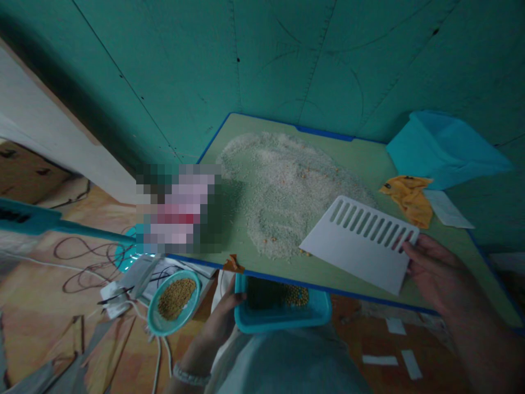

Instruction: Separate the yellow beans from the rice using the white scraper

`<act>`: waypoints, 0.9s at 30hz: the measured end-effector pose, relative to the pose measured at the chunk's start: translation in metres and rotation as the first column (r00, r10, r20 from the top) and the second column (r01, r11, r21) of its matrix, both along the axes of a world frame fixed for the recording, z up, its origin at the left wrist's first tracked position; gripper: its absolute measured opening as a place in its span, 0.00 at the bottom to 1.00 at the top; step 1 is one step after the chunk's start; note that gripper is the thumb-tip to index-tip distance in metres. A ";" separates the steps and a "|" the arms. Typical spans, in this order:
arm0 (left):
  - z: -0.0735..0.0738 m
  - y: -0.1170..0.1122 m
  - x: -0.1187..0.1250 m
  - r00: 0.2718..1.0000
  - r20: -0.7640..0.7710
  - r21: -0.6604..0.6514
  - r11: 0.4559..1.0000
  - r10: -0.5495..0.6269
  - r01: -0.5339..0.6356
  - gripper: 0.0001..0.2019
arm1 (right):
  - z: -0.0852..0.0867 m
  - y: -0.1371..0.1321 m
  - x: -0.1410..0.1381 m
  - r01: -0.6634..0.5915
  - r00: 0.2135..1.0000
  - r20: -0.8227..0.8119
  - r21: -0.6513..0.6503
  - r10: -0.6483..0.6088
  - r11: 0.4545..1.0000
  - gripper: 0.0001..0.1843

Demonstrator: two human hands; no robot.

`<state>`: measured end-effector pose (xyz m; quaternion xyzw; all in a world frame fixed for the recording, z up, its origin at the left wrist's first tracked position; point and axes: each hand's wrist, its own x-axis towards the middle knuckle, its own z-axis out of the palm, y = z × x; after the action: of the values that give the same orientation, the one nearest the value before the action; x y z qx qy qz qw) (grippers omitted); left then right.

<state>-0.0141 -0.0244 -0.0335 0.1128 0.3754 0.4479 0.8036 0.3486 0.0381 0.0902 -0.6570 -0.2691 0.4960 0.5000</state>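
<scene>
My right hand [437, 268] grips a flat white scraper [361, 249] by its right end; a row of slots runs along its upper edge. The scraper is over the front right of the table [369, 153], by a spread of white rice-like grains [283, 191] with some yellowish beans among them. Below the table's front edge is a blue rectangular basin [283, 321] with beans [297, 295] inside. My left hand [223, 314] is closed on its left rim.
A round basin of beans [176, 298] stands at the left, below the table. A blue bag [443, 148], an orange cloth [410, 197] and a white packet [449, 209] lie at the table's right. Something pixelated [180, 210] covers its left. Cables [82, 262] run over the floor.
</scene>
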 end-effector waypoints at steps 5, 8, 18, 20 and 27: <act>0.023 0.005 0.004 0.998 -0.038 -0.063 0.997 0.045 -0.047 0.26 | -0.001 -0.003 0.001 0.000 1.000 -0.011 -0.015 -0.001 1.000 0.19; 0.029 0.007 0.002 0.999 -0.040 -0.038 0.999 0.034 -0.035 0.26 | -0.002 -0.004 0.002 0.006 1.000 -0.029 -0.031 -0.007 0.999 0.20; 0.034 0.007 0.003 0.997 -0.076 -0.055 0.998 -0.014 0.009 0.30 | 0.001 0.001 0.001 0.049 0.999 -0.005 0.026 -0.049 0.998 0.21; 0.037 0.008 0.004 0.993 -0.120 -0.064 0.998 -0.011 0.003 0.31 | 0.001 0.003 0.001 0.039 0.999 -0.001 0.030 -0.039 0.999 0.21; 0.038 0.009 0.004 0.981 -0.191 -0.065 0.997 0.022 -0.035 0.29 | 0.004 0.001 -0.008 0.012 0.998 0.057 0.029 -0.014 1.000 0.13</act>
<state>-0.0099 -0.0152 0.0046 0.1222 0.4669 0.4335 0.7610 0.3408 0.0396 0.0943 -0.6655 -0.2861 0.4698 0.5045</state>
